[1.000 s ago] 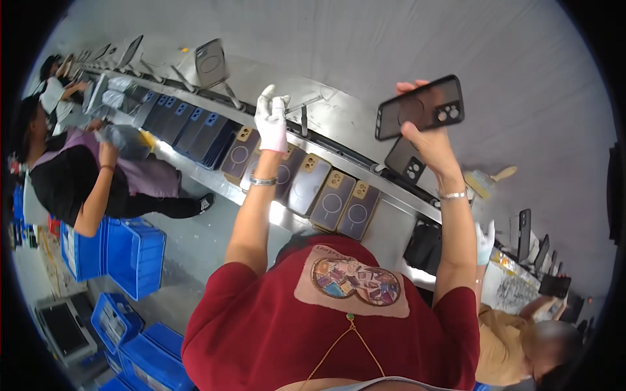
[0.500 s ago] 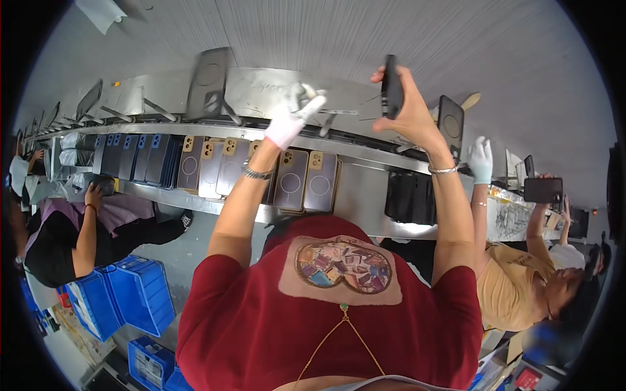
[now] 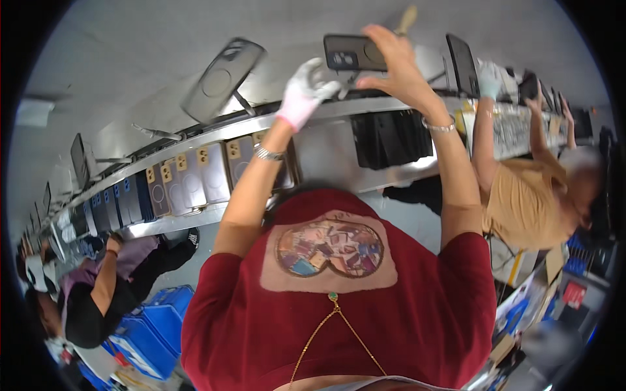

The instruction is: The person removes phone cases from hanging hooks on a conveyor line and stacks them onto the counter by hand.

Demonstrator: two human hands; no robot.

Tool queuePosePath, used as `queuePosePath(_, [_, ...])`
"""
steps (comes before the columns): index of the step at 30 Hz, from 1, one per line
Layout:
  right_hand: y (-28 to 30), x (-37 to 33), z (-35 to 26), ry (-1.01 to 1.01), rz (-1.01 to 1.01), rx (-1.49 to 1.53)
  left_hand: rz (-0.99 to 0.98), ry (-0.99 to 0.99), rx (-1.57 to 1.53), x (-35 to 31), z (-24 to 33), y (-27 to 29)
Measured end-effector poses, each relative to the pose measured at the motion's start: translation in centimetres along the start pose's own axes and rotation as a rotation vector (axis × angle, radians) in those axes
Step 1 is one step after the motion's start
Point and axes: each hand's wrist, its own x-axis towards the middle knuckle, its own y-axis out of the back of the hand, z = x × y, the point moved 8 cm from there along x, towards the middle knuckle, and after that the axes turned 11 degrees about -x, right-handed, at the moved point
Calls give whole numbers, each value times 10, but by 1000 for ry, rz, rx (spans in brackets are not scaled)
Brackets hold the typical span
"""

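Note:
My right hand [image 3: 403,72], bare with a bracelet at the wrist, grips the right end of a dark phone case [image 3: 342,53]. The case lies sideways, its camera cutouts to the left and part of its ring mark behind my fingers. To its lower left is my left hand [image 3: 306,91] in a white and pink glove, fingers apart and curved, with nothing in them. A thin metal holder [image 3: 349,86] stands between the hands, just below the case; whether they touch I cannot tell. Another translucent dark phone case [image 3: 222,79] sits tilted on a holder to the left.
Rows of gold-edged phone cases [image 3: 212,173] and blue ones [image 3: 134,199] lie on the metal ledge [image 3: 326,153]. Black cases [image 3: 391,138] lie at its right. A co-worker [image 3: 521,202] works on the right, another [image 3: 98,287] on the left. Blue crates [image 3: 147,332] stand lower left.
The case in my right hand has turned from edge-on to flat toward me. My left glove, blurred before, is now clearer. The whole view has swung, shifting the ledge and co-workers.

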Motion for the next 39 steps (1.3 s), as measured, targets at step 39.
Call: queuePosePath(39, [-152,-220,-57,-839,-692,1397,1074,-309,-120,-120,66,265])
